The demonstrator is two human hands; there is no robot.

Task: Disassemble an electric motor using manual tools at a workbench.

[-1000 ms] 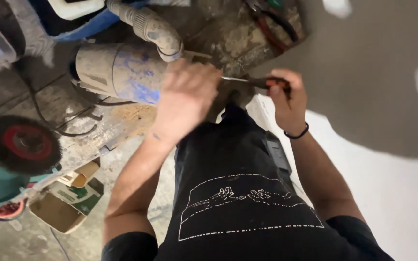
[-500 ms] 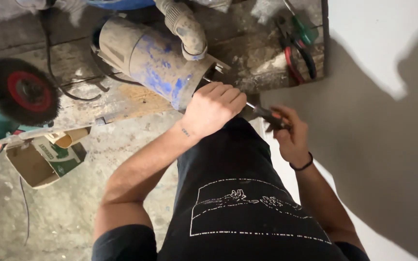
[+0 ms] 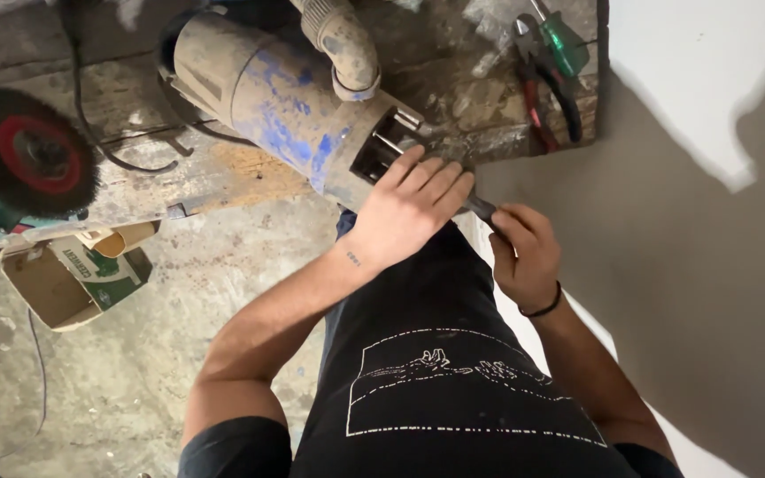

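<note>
A large dusty power tool [image 3: 285, 111] with blue paint patches and a ribbed hose [image 3: 343, 40] lies on a dirty wooden bench. My left hand [image 3: 413, 208] rests flat with fingers spread on the tool's front end, covering part of it. My right hand [image 3: 524, 257], with a dark band at the wrist, grips the dark handle of a thin tool [image 3: 480, 208] that points at that front end. The tip of the thin tool is hidden under my left hand.
Red-handled pliers [image 3: 546, 84] and a green-handled screwdriver [image 3: 561, 42] lie at the bench's right end, by a grey and white wall. A wire wheel with a red hub [image 3: 24, 159] sits at the left. An open cardboard box [image 3: 73, 274] lies on the concrete floor.
The camera has moved nearer and the view has shifted, so the power tool now fills more of the frame. My left hand has flattened onto its front end; my right hand keeps its grip.
</note>
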